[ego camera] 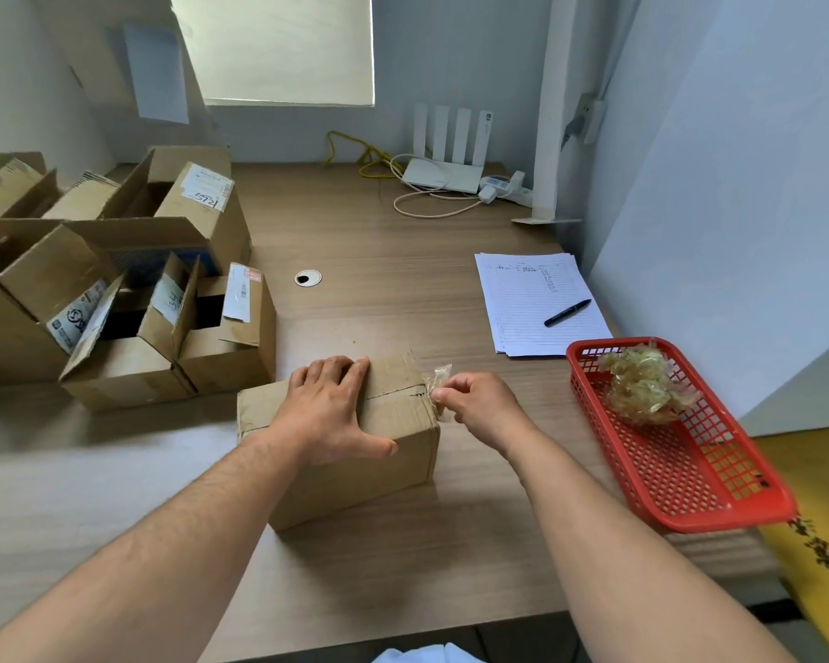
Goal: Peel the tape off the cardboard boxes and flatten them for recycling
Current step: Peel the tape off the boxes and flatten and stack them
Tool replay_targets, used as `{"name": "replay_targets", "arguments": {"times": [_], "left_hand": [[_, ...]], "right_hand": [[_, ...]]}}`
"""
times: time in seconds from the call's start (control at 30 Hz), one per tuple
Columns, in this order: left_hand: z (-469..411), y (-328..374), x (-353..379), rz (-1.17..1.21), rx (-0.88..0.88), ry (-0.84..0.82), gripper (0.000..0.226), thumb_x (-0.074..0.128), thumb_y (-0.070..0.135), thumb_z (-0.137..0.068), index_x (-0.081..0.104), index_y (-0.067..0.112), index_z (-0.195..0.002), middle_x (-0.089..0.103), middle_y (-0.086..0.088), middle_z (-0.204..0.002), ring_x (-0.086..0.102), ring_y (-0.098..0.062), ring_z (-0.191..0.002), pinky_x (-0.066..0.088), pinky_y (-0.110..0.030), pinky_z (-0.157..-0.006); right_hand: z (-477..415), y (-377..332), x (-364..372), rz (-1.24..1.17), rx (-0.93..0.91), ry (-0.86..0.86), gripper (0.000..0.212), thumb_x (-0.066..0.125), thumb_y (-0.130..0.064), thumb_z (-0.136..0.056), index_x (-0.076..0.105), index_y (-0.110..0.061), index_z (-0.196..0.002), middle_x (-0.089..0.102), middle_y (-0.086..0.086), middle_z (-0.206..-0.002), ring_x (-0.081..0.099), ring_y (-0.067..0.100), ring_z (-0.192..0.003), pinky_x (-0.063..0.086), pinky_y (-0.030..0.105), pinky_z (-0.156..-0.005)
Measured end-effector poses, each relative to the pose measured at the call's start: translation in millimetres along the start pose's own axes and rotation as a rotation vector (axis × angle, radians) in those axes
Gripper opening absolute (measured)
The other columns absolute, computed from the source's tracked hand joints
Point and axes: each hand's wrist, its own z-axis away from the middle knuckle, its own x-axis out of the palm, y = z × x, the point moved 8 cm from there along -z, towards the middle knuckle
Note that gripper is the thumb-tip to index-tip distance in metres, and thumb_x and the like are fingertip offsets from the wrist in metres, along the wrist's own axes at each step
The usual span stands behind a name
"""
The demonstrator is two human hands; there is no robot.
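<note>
A closed cardboard box [355,442] sits on the wooden desk [403,289] close to the near edge, its top seam running toward its right end. The left hand [329,406] lies flat on the box top, fingers spread to the far edge and thumb hooked over the near face. The right hand [479,399] is at the box's right end, thumb and forefinger pinched on a crumpled strip of clear tape [439,382] still attached at the seam. Just right, a red plastic basket [690,490] overhangs the desk's right edge and holds 1 wad of peeled tape [640,382] at its far end; the rest is bare mesh. Beyond it lie lined papers [532,318] with a black pen [567,312]. Bare desk stretches between the box and the papers. At left stands a cluster of open boxes [130,289], flaps up. A white router [443,172] stands against the far wall.
</note>
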Motion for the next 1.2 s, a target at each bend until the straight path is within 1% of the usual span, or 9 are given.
{"name": "replay_targets", "arguments": {"times": [0.17, 0.27, 0.37, 0.5, 0.6, 0.67, 0.77, 1.0, 1.2], "left_hand": [[2.6, 8.7, -1.7, 0.045, 0.008, 0.049, 0.110, 0.061, 0.078, -0.064, 0.017, 0.026, -0.151, 0.023, -0.001, -0.150, 0.015, -0.021, -0.140, 0.009, -0.038, -0.117], [-0.3, 25.6, -1.1, 0.091, 0.026, 0.074, 0.111, 0.048, 0.085, -0.050, 0.027, 0.030, -0.144, 0.028, 0.000, -0.147, 0.020, -0.021, -0.137, 0.012, -0.038, -0.115], [-5.3, 36.7, 0.6, 0.077, 0.035, 0.090, 0.114, 0.038, 0.086, -0.044, 0.029, 0.030, -0.143, 0.030, 0.000, -0.146, 0.021, -0.020, -0.136, 0.012, -0.036, -0.114], [-12.6, 46.4, -0.9, 0.072, 0.015, 0.123, 0.116, 0.037, 0.086, -0.042, 0.031, 0.030, -0.143, 0.031, 0.001, -0.144, 0.022, -0.018, -0.135, 0.011, -0.034, -0.113], [-26.6, 76.7, 1.8, 0.063, 0.038, 0.127, 0.116, 0.038, 0.086, -0.040, 0.032, 0.031, -0.142, 0.032, 0.003, -0.142, 0.022, -0.017, -0.135, 0.011, -0.033, -0.113], [-35.3, 91.0, 4.0, 0.064, 0.041, 0.123, 0.116, 0.038, 0.086, -0.040, 0.032, 0.031, -0.142, 0.032, 0.003, -0.142, 0.022, -0.017, -0.134, 0.011, -0.033, -0.113], [-44.4, 98.1, 5.7, 0.070, 0.025, 0.121, 0.118, 0.038, 0.087, -0.040, 0.033, 0.029, -0.142, 0.033, 0.002, -0.142, 0.023, -0.018, -0.135, 0.012, -0.034, -0.113], [-49.6, 105.8, 8.1, 0.050, -0.032, 0.119, 0.117, 0.037, 0.088, -0.040, 0.031, 0.031, -0.142, 0.031, 0.002, -0.144, 0.022, -0.018, -0.136, 0.011, -0.034, -0.113], [-48.1, 106.9, 10.2, 0.045, -0.081, 0.115, 0.116, 0.039, 0.087, -0.040, 0.031, 0.031, -0.142, 0.031, 0.002, -0.144, 0.021, -0.019, -0.136, 0.012, -0.034, -0.114]], "right_hand": [[-1.9, 3.7, -6.0, 0.079, -0.005, 0.120, 0.017, 0.054, -0.010, -0.089, 0.067, -0.009, -0.077, 0.066, 0.005, -0.081, 0.060, 0.021, -0.078, 0.048, 0.031, -0.071], [-3.1, 35.5, -18.8, -0.180, 0.143, 0.237, 0.021, 0.051, -0.009, -0.088, 0.061, -0.011, -0.070, 0.069, 0.012, -0.087, 0.064, 0.026, -0.076, 0.053, 0.038, -0.063], [6.4, 67.7, -57.0, -0.409, 0.267, 0.409, 0.024, 0.046, -0.008, -0.095, 0.061, -0.013, -0.076, 0.067, 0.008, -0.086, 0.057, 0.017, -0.066, 0.050, 0.030, -0.057], [7.4, 82.2, -121.6, -0.245, 0.194, 0.579, 0.015, 0.054, -0.011, -0.088, 0.060, -0.017, -0.075, 0.066, 0.006, -0.081, 0.059, 0.025, -0.073, 0.048, 0.037, -0.069], [11.1, 99.3, -165.2, -0.116, 0.241, 0.685, 0.008, 0.060, -0.012, -0.084, 0.057, -0.015, -0.092, 0.064, 0.004, -0.091, 0.061, 0.026, -0.090, 0.047, 0.034, -0.081], [15.0, 106.2, -196.4, -0.047, 0.231, 0.748, 0.011, 0.059, -0.011, -0.084, 0.053, -0.016, -0.091, 0.060, 0.001, -0.090, 0.060, 0.025, -0.093, 0.044, 0.032, -0.085], [13.6, 113.6, -238.5, 0.129, 0.180, 0.807, 0.008, 0.053, -0.008, -0.085, 0.058, -0.012, -0.089, 0.063, 0.012, -0.104, 0.057, 0.031, -0.098, 0.042, 0.034, -0.082], [-22.4, 128.5, -260.1, 0.542, 0.060, 0.664, 0.020, 0.049, -0.018, -0.095, 0.061, -0.004, -0.103, 0.054, 0.021, -0.111, 0.056, 0.040, -0.094, 0.036, 0.035, -0.070], [-52.3, 143.9, -236.6, 0.746, 0.030, 0.410, 0.030, 0.044, -0.012, -0.093, 0.064, -0.008, -0.114, 0.058, 0.019, -0.118, 0.056, 0.037, -0.105, 0.045, 0.037, -0.083]]}}
